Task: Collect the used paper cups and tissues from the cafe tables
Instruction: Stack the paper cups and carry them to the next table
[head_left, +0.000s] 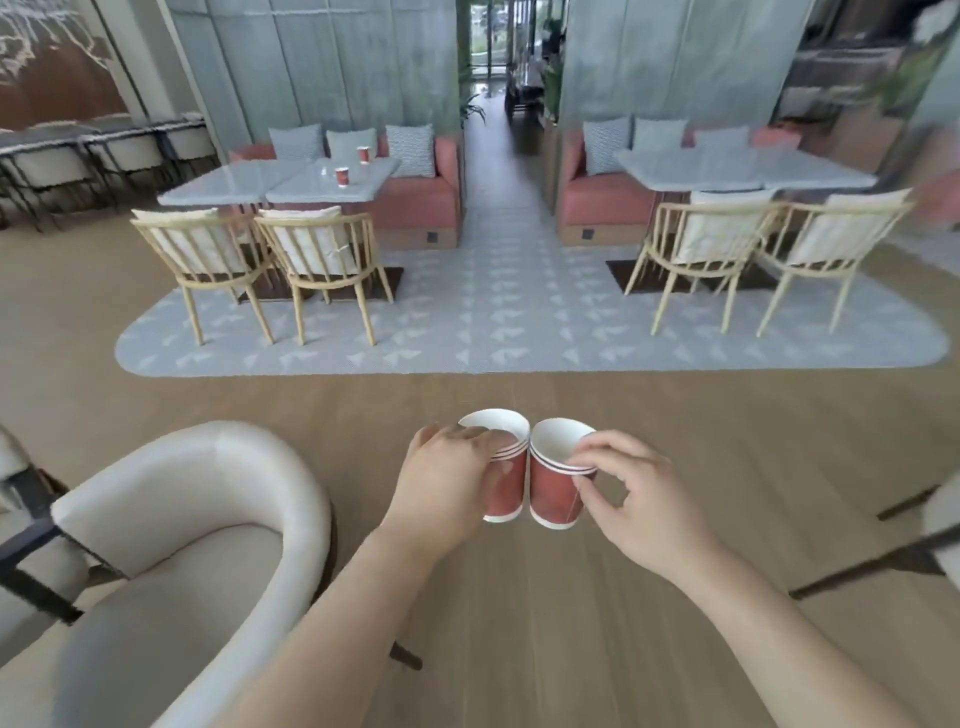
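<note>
Left hand (441, 483) curled round stacked cups (506, 491), right hand (639, 499) pinching second stack (553, 493)

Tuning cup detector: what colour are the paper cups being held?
The paper cups are brick red outside, white at rims, bases and insides. Head view shows it best.

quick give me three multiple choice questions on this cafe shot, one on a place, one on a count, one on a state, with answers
1. Where do the uncollected cups stand? A the left table B the right table C the rug
2. How many cups stand there? A one B two C four
3. What is the right hand doing? A hanging empty B pinching a cup stack C resting on a chair
Answers: 1 A, both red cups sit on the left table's top. 2 B, one nearer, one farther back. 3 B, thumb and fingers pinch the stack near its rim.
</note>
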